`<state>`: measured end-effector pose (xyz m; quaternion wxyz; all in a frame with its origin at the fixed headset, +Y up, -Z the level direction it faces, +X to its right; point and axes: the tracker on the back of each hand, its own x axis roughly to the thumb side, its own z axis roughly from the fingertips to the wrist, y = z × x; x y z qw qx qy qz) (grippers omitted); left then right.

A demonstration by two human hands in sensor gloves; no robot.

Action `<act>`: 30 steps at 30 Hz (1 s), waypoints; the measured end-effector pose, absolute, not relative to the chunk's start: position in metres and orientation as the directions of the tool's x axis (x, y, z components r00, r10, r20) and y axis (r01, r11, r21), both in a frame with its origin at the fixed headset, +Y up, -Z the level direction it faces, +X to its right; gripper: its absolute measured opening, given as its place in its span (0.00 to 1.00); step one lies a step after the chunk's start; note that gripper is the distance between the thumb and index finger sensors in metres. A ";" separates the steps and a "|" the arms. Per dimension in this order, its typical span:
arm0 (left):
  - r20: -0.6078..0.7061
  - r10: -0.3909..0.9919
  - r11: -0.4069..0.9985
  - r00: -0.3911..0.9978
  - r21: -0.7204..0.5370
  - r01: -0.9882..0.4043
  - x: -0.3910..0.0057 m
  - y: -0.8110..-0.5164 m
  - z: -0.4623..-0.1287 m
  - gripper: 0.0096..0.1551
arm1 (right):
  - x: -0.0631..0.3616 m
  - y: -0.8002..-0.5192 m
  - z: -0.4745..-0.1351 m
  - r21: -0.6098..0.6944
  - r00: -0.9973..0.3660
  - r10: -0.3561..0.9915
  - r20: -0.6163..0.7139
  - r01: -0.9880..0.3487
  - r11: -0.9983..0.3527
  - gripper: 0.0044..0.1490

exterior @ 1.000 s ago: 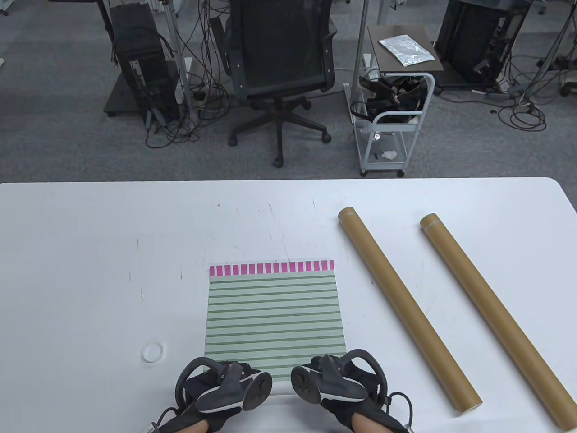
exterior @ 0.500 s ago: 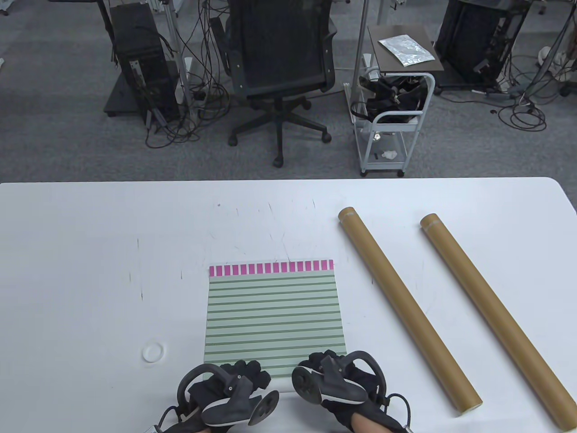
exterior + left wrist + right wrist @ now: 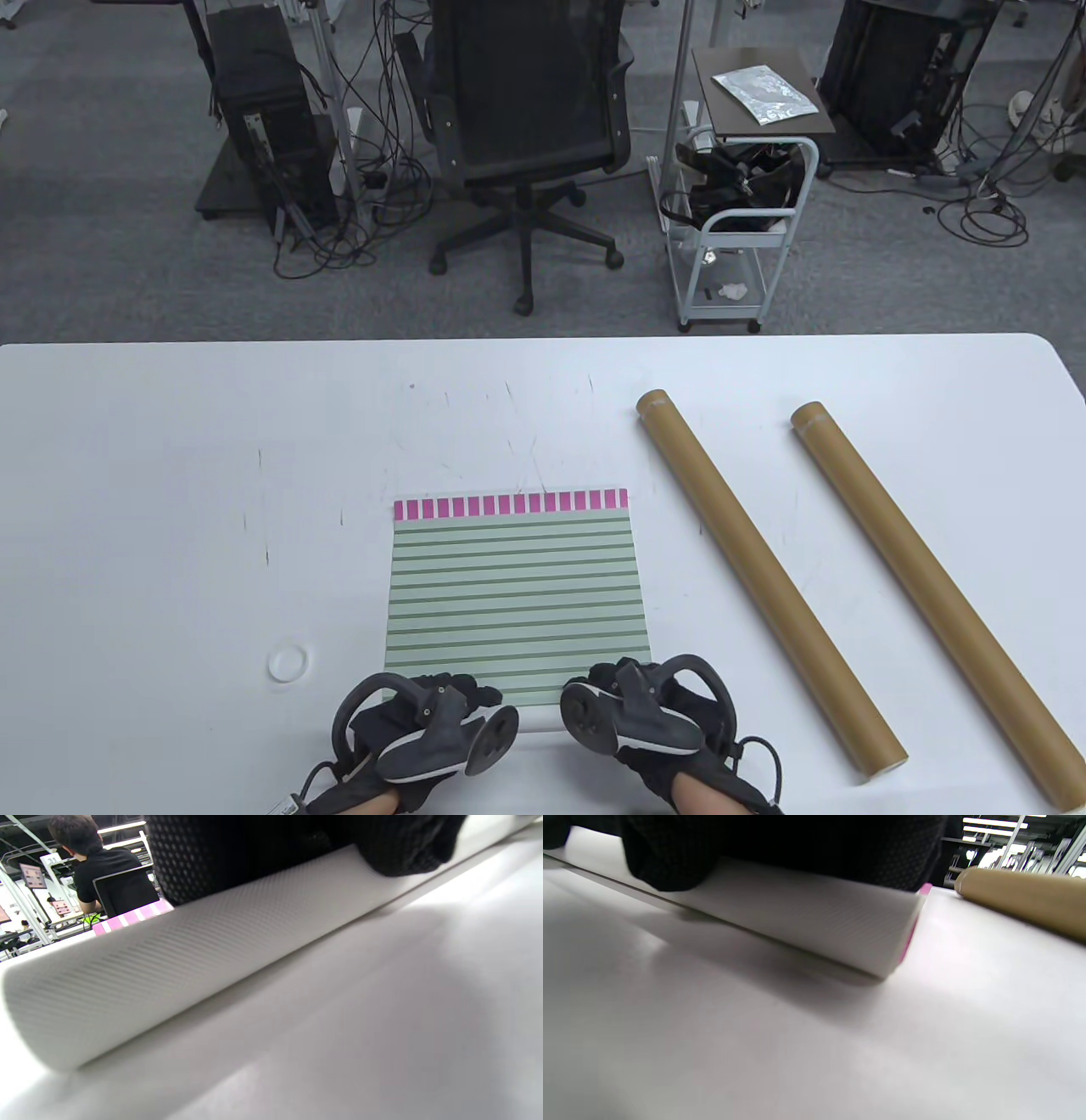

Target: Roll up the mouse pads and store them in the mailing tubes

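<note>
Table view first: both gloved hands sit at the near edge of the white table (image 3: 170, 475), on the near end of the green-striped mouse pad with a pink-checked far border (image 3: 513, 594). That near end is curled up into a white, textured roll, and the rest of the pad lies flat on the table toward the far side. The left hand (image 3: 424, 722) is on the roll's left part, the right hand (image 3: 645, 713) on its right part, each with a dark tracker strapped to its back.

Left wrist view shows the pale roll (image 3: 191, 942) lying on the table with black gloved fingers (image 3: 407, 844) curled over its top. Right wrist view agrees: fingers (image 3: 666, 853) wrap down over the roll (image 3: 814, 921), whose end shows a pink edge.

Two long brown cardboard mailing tubes lie slanted to the right of the pad, the nearer tube (image 3: 764, 577) just beside it and the farther tube (image 3: 925, 594) well apart. A small white ring-shaped cap (image 3: 288, 661) rests left of the pad.
</note>
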<state>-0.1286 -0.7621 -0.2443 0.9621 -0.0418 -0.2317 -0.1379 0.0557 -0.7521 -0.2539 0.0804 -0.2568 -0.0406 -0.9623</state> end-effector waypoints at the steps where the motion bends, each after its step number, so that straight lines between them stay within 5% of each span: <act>1: 0.461 -0.239 0.959 0.854 -0.023 0.281 -0.130 -0.761 -0.245 0.26 | 0.055 -0.752 -0.254 0.050 -0.853 -0.124 0.507 0.173 -0.984 0.31; 6: 0.471 -0.139 0.971 0.871 -0.109 0.214 -0.137 -0.759 -0.246 0.28 | 0.053 -0.751 -0.253 0.088 -0.849 -0.093 0.521 0.162 -0.983 0.29; 30: 0.397 -0.172 0.971 0.902 -0.086 0.223 -0.136 -0.763 -0.249 0.21 | 0.052 -0.753 -0.248 0.037 -0.845 -0.113 0.522 0.156 -0.987 0.31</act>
